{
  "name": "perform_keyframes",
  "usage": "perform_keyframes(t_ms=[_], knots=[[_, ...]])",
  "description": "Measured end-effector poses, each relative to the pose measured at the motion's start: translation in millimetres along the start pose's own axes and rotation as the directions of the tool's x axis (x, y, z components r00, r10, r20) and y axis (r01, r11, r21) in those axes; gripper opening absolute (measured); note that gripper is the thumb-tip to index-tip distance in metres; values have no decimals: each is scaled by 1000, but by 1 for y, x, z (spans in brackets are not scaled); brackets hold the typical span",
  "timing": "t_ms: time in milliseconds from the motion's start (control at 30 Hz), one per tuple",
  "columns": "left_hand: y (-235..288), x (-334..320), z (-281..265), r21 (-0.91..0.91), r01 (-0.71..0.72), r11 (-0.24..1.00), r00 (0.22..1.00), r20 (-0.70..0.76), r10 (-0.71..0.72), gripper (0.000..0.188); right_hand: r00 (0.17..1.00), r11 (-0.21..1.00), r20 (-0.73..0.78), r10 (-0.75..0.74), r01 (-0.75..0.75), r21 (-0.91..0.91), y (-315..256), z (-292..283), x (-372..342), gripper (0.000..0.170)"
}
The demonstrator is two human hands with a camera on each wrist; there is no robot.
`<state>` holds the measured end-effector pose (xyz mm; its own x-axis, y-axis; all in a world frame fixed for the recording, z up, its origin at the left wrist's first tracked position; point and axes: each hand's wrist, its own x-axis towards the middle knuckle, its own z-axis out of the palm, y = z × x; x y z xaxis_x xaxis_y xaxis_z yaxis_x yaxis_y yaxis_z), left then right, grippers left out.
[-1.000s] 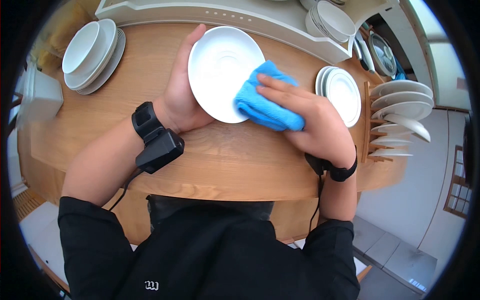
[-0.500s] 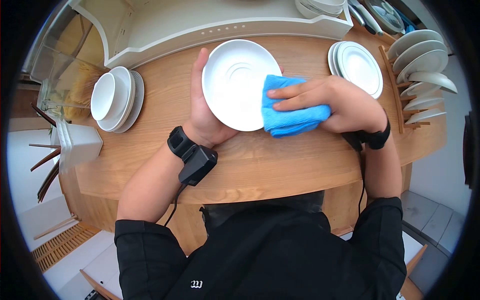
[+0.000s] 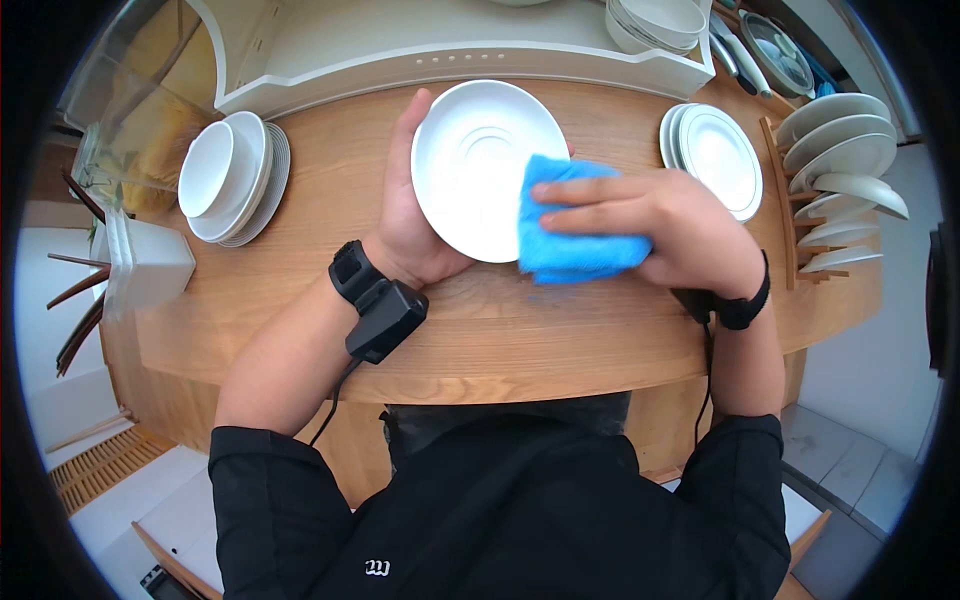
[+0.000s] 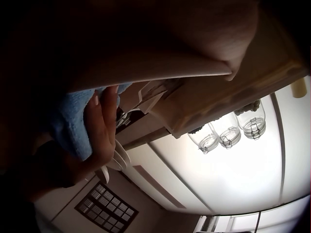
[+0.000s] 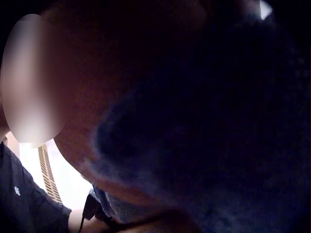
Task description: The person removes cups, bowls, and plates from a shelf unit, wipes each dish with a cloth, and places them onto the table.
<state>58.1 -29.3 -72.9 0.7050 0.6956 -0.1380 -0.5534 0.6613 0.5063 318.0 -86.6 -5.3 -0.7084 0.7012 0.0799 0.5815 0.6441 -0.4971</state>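
Observation:
My left hand [image 3: 405, 225] holds a white saucer [image 3: 470, 165] from beneath, thumb along its left rim and a fingertip showing past the right edge. The saucer's upper face, with a faint ring at its centre, is turned up towards the head camera. A folded blue cloth [image 3: 575, 250] lies over the saucer's lower right rim, gripped by my right hand [image 3: 690, 225] with fingers spread on top. From the left wrist, the saucer's thin edge [image 4: 165, 75] shows with the cloth [image 4: 73, 126] against it. Dark cloth [image 5: 194, 136] fills most of the right wrist view.
Stacked bowl and plates [image 3: 225, 180] stand at the left, beside a white container [image 3: 155, 260]. More plates [image 3: 720, 160] lie at the right, near a wooden rack [image 3: 785, 210] of upright dishes. A white shelf [image 3: 450, 65] with bowls [image 3: 660, 25] borders the back.
The cloth and right hand have shifted about the saucer's right rim, now slightly further left over it. The left hand keeps hold of the saucer. The head view has swung.

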Motion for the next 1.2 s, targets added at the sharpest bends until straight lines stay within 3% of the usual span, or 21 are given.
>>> perform_keyframes(t_ms=[67,200,267,333,433,500,533,567,600,667,733,767,900,933,1000,1033,1067,1100,1133,1167,1200], knots=[[0,-1,-5,-32,-22,999,1000,-7,22,88,998,995,-59,-15,9,-103,9,-6,-2,71],[-1,1,-8,-130,-38,991,996,75,48,86,988,989,-157,-9,-15,-150,-2,2,5,68],[1,-2,-1,-70,22,997,999,25,-20,86,973,994,-227,-32,8,-105,-12,6,12,52],[-2,1,-10,-92,-3,996,999,44,7,86,993,996,-101,-67,72,47,-15,8,13,52],[-1,1,-12,-56,-24,998,1000,16,25,91,998,998,12,-62,62,22,-9,2,14,53],[0,0,-13,-23,-17,1000,1000,-26,16,94,999,999,-39,-32,31,-25,6,-9,10,54],[1,0,-16,-90,101,991,987,131,-89,93,999,999,-13,-33,32,-35,9,-8,9,54],[2,-1,-17,-132,225,965,939,293,-179,92,995,995,-93,-27,18,-98,11,-3,10,54],[2,-3,-14,-146,216,965,940,299,-165,92,984,987,-177,-30,2,-158,12,1,11,55],[4,-7,-10,25,235,972,948,214,-235,100,983,986,-181,-23,-8,-167,5,8,16,58],[0,-5,-15,-9,209,978,961,189,-203,102,973,993,-201,112,-116,-12,-6,14,18,66],[-3,-4,-16,-42,191,981,970,163,-182,103,980,989,-134,148,-143,40,-9,13,16,73],[-4,-4,-12,-34,130,991,986,113,-126,102,984,975,-8,180,-177,137,-10,-2,10,76],[-3,-5,-9,-57,131,990,985,121,-123,99,983,974,-10,183,-179,137,-8,0,8,76],[-6,-7,-4,-80,128,989,985,125,-118,96,918,894,-138,372,-314,321,-11,5,9,77],[-13,-8,-1,-30,-40,999,996,78,42,93,807,749,-88,583,-493,443,-17,9,8,60],[-18,-7,-1,28,-206,978,978,42,204,89,810,751,-92,579,-487,445,-18,12,10,60],[-20,-6,-1,245,-349,905,933,-5,361,90,750,609,-76,657,-469,640,-18,14,12,49],[-23,-7,-2,245,-351,904,932,-4,363,90,686,433,-35,726,-418,799,-21,17,16,38],[-26,-9,-2,375,-439,816,881,3,473,95,688,334,-34,725,-308,891,-26,19,22,28],[-27,-11,-1,496,-510,703,818,25,575,101,687,338,-36,725,-311,888,-30,20,28,28]])
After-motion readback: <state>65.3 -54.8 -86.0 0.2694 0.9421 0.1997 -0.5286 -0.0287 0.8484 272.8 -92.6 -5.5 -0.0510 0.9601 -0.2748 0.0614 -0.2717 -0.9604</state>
